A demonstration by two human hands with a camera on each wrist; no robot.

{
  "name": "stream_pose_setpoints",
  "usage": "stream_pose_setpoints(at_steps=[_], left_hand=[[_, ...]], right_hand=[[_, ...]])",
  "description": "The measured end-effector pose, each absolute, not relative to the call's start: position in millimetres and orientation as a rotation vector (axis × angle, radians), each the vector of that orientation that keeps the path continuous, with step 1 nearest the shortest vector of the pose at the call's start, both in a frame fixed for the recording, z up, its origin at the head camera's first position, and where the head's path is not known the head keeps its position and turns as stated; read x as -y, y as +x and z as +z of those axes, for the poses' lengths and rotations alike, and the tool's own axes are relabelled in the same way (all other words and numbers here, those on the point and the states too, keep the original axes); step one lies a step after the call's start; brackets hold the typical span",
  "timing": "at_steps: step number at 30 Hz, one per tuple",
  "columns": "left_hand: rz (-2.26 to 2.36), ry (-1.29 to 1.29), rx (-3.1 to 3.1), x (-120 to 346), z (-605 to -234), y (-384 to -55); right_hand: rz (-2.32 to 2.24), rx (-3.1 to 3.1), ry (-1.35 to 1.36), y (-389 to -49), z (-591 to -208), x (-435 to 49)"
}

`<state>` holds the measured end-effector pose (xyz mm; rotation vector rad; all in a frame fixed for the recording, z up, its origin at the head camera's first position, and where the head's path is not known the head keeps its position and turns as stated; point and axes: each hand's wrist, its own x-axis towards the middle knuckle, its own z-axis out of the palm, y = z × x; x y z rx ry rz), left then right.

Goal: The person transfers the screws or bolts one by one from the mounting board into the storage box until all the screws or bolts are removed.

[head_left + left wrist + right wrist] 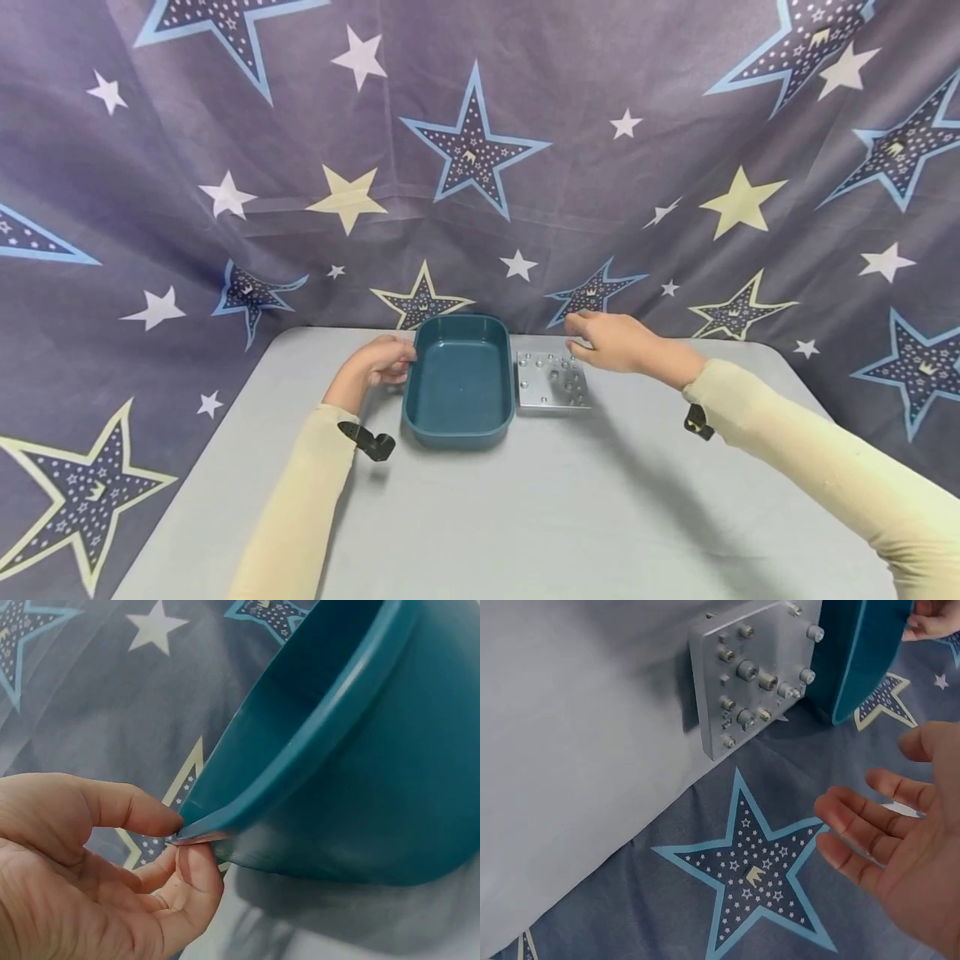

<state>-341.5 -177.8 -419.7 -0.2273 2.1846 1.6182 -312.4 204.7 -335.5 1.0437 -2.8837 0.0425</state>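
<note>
A teal plastic basin (459,387) stands near the back of the table. My left hand (112,855) pinches its rim on the left side between thumb and fingers; in the head view that hand (384,360) is at the basin's left edge. Just right of the basin lies a silver metal plate (534,398) with several socket-head screws (747,670) standing up from it. My right hand (615,340) hovers over the plate's far right corner, apart from it. In the right wrist view its fingers (855,825) are relaxed and hold nothing.
The pale table (480,517) extends toward me on both sides. Directly behind its far edge hangs a dark star-patterned curtain (570,208). Black wrist cameras sit at the left cuff (367,440) and right cuff (698,422).
</note>
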Motion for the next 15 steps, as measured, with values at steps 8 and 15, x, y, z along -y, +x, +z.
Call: stream_pose_setpoints(at_steps=[8, 15], left_hand=[[1.729, -0.197, -2.089, 176.3, -424.7, -344.1], [1.769, -0.169, -2.071, 175.3, -425.9, -346.6]], right_hand=[[-0.039, 2.876, 1.118, -311.0, -342.6, -195.6], [-0.041, 2.867, 1.194, -311.8, -348.9, -185.8]])
